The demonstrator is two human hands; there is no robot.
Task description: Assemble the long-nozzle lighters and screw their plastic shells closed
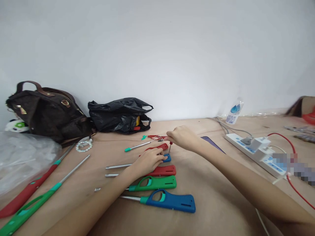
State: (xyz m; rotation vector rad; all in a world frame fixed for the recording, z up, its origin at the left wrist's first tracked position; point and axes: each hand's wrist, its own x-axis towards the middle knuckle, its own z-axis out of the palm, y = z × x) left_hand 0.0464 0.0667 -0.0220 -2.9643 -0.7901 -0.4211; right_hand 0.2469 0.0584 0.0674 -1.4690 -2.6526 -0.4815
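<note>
My right hand [183,138] is closed round a small screwdriver [170,147] with a red handle, its shaft pointing down. The tip meets the end of a blue gas lighter [168,158] lying on the table. My left hand [151,159] presses on that blue lighter, fingers closed over its handle and hiding most of it. Nearer to me lie a red lighter [167,170], a green lighter [157,183] and another blue lighter [172,201], side by side. Just beyond my left hand are red casing pieces [161,147] and a loose metal lighter tube [140,146].
At the left lie long red [34,186] and green [36,203] lighters, a bead bracelet [84,146] and a clear plastic bag [27,160]. A dark backpack [51,114] and black plastic bag [115,114] stand behind. A power strip [256,155], phone [213,144] and bottle [234,113] are right.
</note>
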